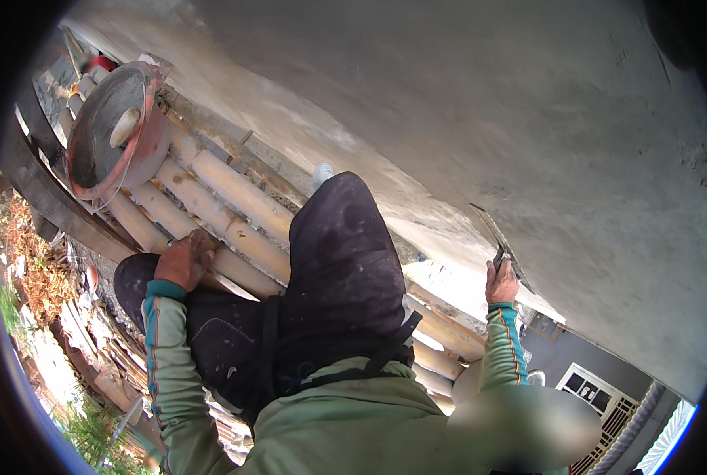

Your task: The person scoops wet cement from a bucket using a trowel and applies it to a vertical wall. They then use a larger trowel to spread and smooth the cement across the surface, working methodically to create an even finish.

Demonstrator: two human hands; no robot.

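My right hand (501, 282) is closed round the handle of a plastering trowel (502, 239). Its long thin blade lies along the grey plastered wall (464, 111), seen nearly edge-on. My left hand (182, 262) is beside my bent knee, over the bamboo poles (242, 190). Its fingers are curled, and what they hold, if anything, is hidden. Farther off at the upper left, a reddish basin (157, 141) stands on the poles. Grey residue coats its inside, and a pale rounded object (124, 127) rests in it.
I am squatting on the bamboo platform, close against the wall. Curved dark planks (68, 207) edge the platform at left. Below them lie wood scraps (92, 332) and green plants (84, 427). A building with a white-framed window (591, 388) shows at lower right.
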